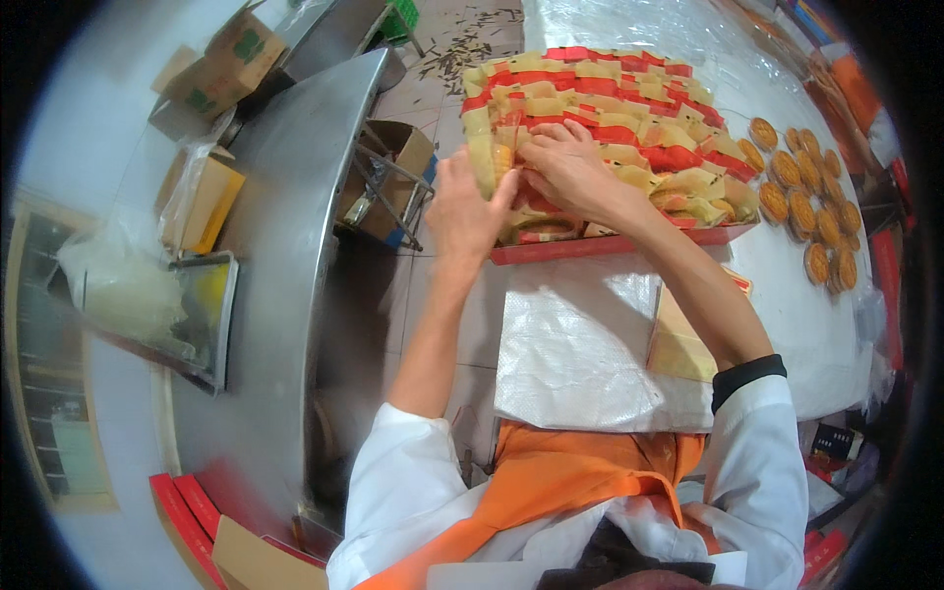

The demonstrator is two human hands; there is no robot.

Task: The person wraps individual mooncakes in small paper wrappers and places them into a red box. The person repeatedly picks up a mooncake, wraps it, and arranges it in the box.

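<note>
A shallow red box (629, 248) on the table in front of me is packed with rows of pastry packets (629, 103) in cream-and-red wrapping. At its near left corner, my left hand (466, 208) is curled around the side of one clear-windowed pastry packet (504, 157), its thumb toward the packet's lower end. A golden-brown pastry shows through the window. My right hand (567, 165) reaches over the box with bent fingers closed on the right side of the same packet; its fingertips are partly hidden.
Several round pastries (801, 202) sit in a group on the white-covered table (590, 383), right of the box. A flat cream packet stack (683, 339) lies under my right forearm. A steel table (280, 236) stands left, with cartons (221, 79) and a tray (221, 324). Another person's arm (836, 98) shows at far right.
</note>
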